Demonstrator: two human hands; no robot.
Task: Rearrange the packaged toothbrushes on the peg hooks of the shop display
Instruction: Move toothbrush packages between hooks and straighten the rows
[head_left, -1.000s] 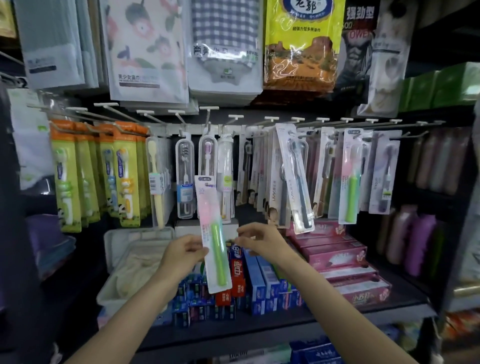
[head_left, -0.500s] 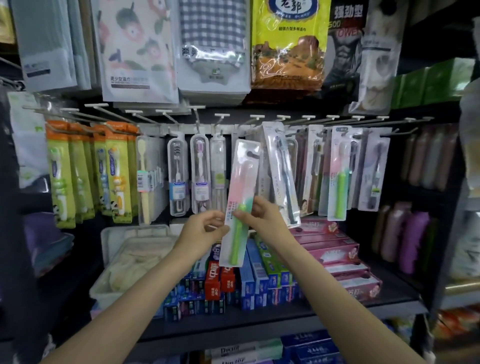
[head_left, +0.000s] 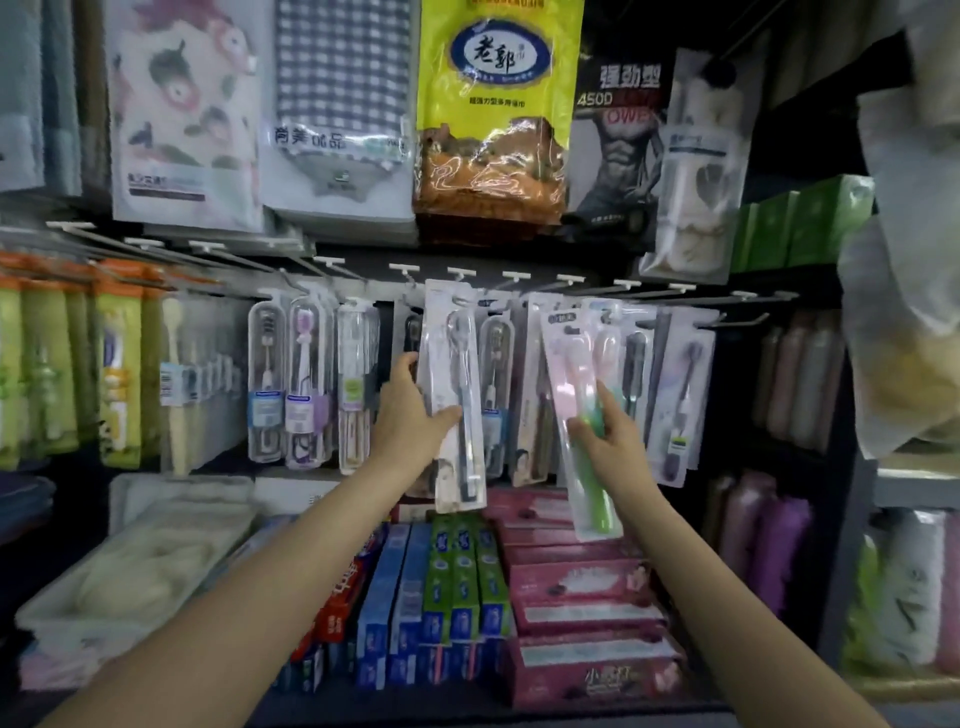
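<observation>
Right hand (head_left: 608, 441) is gripping the pink-green toothbrush pack (head_left: 584, 415), left hand (head_left: 410, 410) gripping the dark-brush pack (head_left: 454, 400) beside it; either risks slipping off-hook.

Whole frame kinda soft, print on toothpaste boxes (head_left: 452, 587) mostly unreadable. Left hand (head_left: 410, 410) fingers tucked behind dark-brush pack (head_left: 457, 400), only thumb showing. Hang hole of that pack lost against peg hooks (head_left: 462, 275), can't tell if on hook or off. Same for pink-green pack (head_left: 576, 415) in right hand (head_left: 610, 441), top overlaps packs behind. Packs further back on hooks stacked, only front ones visible. Yellow-green packs (head_left: 117, 364) smeared, cut off by left edge. Both forearms cut off at bottom edge. Bottles (head_left: 795, 379) on right dark, labels unclear.
</observation>
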